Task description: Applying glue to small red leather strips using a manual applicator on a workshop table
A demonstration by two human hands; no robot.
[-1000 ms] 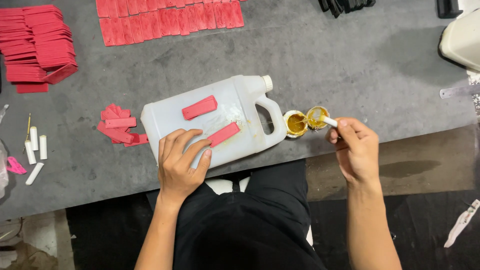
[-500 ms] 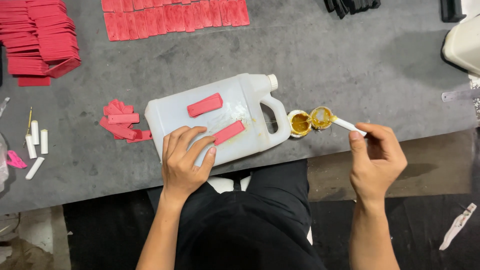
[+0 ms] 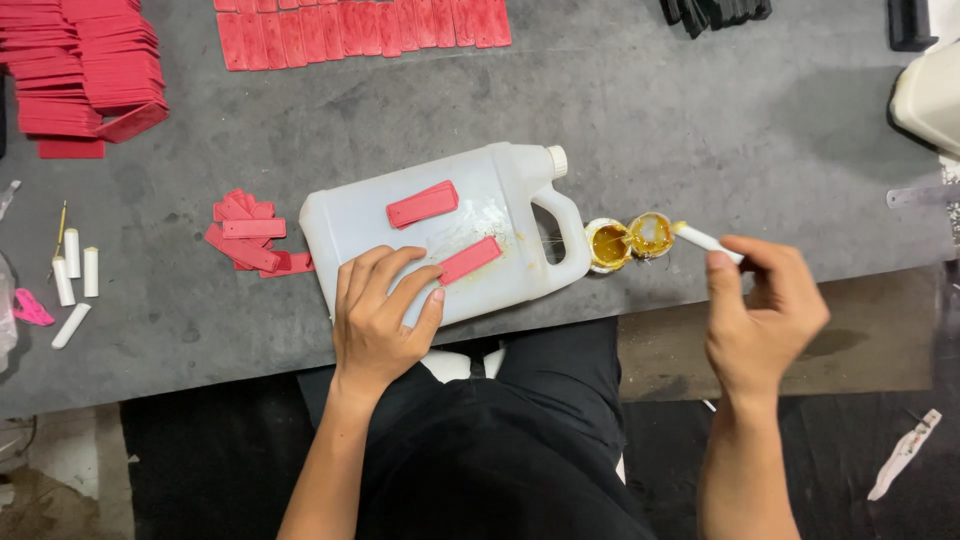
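A white plastic jug (image 3: 500,215) lies on its side on the grey table (image 3: 640,120). Two red strips rest on it: one (image 3: 422,204) near its upper side and one (image 3: 469,260) lower down. My left hand (image 3: 383,320) lies flat on the jug, its fingertips touching the lower strip. My right hand (image 3: 765,312) pinches a thin white stick (image 3: 706,240) whose yellow-coated tip sits at the rim of a small pot of yellow glue (image 3: 651,233). A second glue pot (image 3: 607,245) stands beside it, next to the jug's handle.
A loose heap of red strips (image 3: 246,233) lies left of the jug. Stacks of red strips (image 3: 85,70) fill the far left, and a row of them (image 3: 365,28) runs along the back. White sticks (image 3: 75,280) lie at left. A white container (image 3: 928,95) stands at right.
My right hand has drawn back from the glue pots toward the right and lifted the stick. My left hand has stayed on the jug by the lower strip.
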